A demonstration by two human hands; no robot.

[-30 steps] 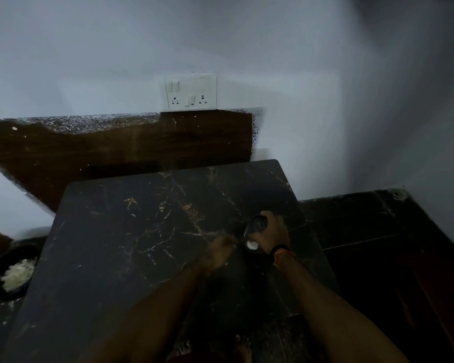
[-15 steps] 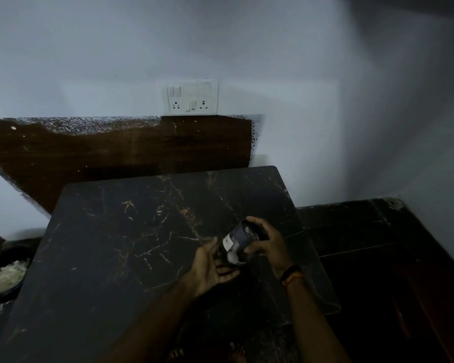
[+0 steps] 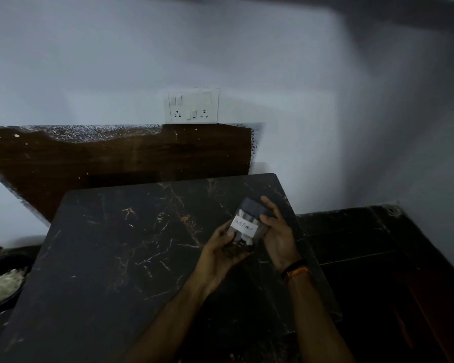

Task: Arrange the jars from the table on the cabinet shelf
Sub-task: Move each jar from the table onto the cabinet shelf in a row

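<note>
Labelled pepper jar [image 3: 244, 227] with dark lid, tilted, gripped between left hand [image 3: 222, 251] beneath and right hand [image 3: 278, 235] alongside, lifted above black marble worktop [image 3: 116, 258].

Clear jar [image 3: 243, 227] with dark lid, white handwritten label, dark contents, tilted, lifted above the marble table's [image 3: 110, 247] right side

- The jar [image 3: 244, 227] sits partly hidden: the left hand [image 3: 222, 254] covers its base, the right hand [image 3: 277, 233] its far side.
- Its label [image 3: 243, 227] is handwritten and blurred; only "Pepper" reads.
- The bowl [image 3: 3, 282] is cut by the left edge.
- Both forearms run off the bottom edge.
</note>
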